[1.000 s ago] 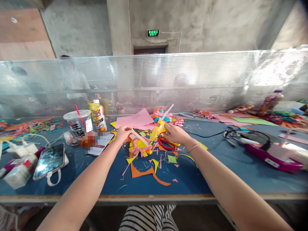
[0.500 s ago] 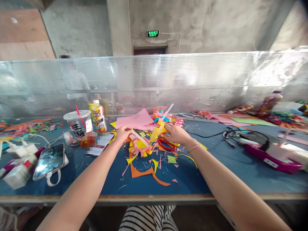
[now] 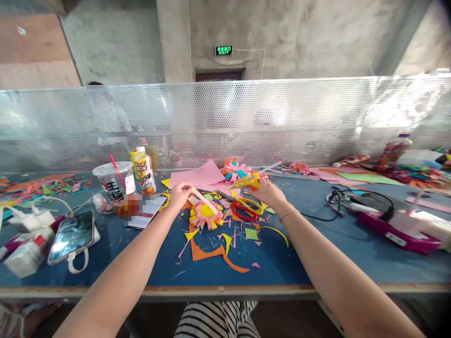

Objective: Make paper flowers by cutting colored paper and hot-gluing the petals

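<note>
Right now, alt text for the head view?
A person's right hand grips a yellow glue gun, and the left hand pinches a pale paper strip that overlaps a pink-and-yellow paper flower in view. Scissors with red and yellow handles lie beside the flower, among paper scraps on a blue table.

Soft light reaches most of the worktop (image 3: 268, 270), brightest beyond the far right corner, where the perforated screen (image 3: 225, 101) flares almost white and its holes wash out. Toward the near left corner, a phone (image 3: 72, 237) throws back pale glare. The exit sign (image 3: 223, 50) glows green, while below the near edge everything drops into dim shade. Shapes stretch and soften toward both ends, and blocky mosaic patches hide spots past the far edge and beside the drinks cup (image 3: 105, 180).
</note>
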### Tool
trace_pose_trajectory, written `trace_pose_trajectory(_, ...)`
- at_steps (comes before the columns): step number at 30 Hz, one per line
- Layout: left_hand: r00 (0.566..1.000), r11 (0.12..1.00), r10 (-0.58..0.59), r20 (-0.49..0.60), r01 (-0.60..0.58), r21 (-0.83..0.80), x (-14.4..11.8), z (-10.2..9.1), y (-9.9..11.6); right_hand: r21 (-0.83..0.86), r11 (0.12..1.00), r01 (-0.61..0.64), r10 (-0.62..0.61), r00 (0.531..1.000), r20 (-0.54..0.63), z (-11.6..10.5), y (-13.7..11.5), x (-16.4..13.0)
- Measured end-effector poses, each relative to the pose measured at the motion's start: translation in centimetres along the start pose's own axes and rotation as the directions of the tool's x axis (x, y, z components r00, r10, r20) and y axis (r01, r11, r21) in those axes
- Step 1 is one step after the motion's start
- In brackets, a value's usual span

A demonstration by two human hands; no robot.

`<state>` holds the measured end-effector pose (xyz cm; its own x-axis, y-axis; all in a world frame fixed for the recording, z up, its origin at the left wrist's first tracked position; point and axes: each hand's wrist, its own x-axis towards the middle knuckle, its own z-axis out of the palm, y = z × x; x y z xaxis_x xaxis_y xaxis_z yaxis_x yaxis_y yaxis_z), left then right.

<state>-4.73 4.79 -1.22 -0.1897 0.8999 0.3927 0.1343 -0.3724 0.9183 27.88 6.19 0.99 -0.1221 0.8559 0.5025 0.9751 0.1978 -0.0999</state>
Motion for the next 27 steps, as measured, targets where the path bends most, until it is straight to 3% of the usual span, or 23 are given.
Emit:
trace_pose_trajectory(4,0.996,0.996,0.088,-0.017,-0.088,-0.018,-0.7,0.3,1.6,-0.062,0.988,-0.142,0.146,0.987,0.072,0.8,3.0,-0.2)
trace_pose_trajectory(6,0.992,0.991,0.124,-0.017,-0.124,-0.044,-1.0,0.6,2.4,-0.112,0.959,-0.259,0.265,0.964,0.040,0.8,3.6,-0.4)
trace_pose_trajectory(8,0.991,0.986,0.131,-0.028,-0.134,-0.100,-1.2,0.8,3.1,-0.103,0.959,-0.266,0.265,0.964,-0.016,0.5,3.1,-0.4)
trace_pose_trajectory(10,0.995,0.976,0.100,-0.028,-0.103,-0.192,-1.3,1.0,3.5,-0.010,0.996,-0.086,0.085,0.992,-0.097,0.0,1.5,-0.3)
trace_pose_trajectory(11,0.997,0.966,0.072,-0.016,-0.074,-0.246,-1.4,1.1,3.7,0.063,0.996,0.063,-0.053,0.987,-0.150,-0.4,0.4,-0.2)
trace_pose_trajectory(13,1.000,0.937,0.011,0.020,-0.003,-0.349,-1.5,1.3,3.9,0.220,0.922,0.318,-0.252,0.926,-0.279,-1.2,-2.3,-0.4)
trace_pose_trajectory(16,0.996,0.896,-0.026,0.084,0.061,-0.440,-1.9,1.7,4.3,0.391,0.744,0.542,-0.437,0.837,-0.329,-2.3,-6.3,-1.3)
trace_pose_trajectory(20,0.984,0.893,-0.031,0.173,0.105,-0.438,-2.8,2.1,4.6,0.491,0.583,0.647,-0.519,0.762,-0.388,-2.6,-9.6,-2.9)
trace_pose_trajectory(25,0.975,0.929,-0.014,0.223,0.095,-0.358,-3.6,2.6,4.9,0.562,0.446,0.696,-0.617,0.695,-0.371,-2.4,-10.8,-3.7)
trace_pose_trajectory(27,0.973,0.936,-0.013,0.231,0.093,-0.340,-3.8,2.7,5.0,0.604,0.409,0.684,-0.630,0.690,-0.355,-2.4,-11.0,-3.9)
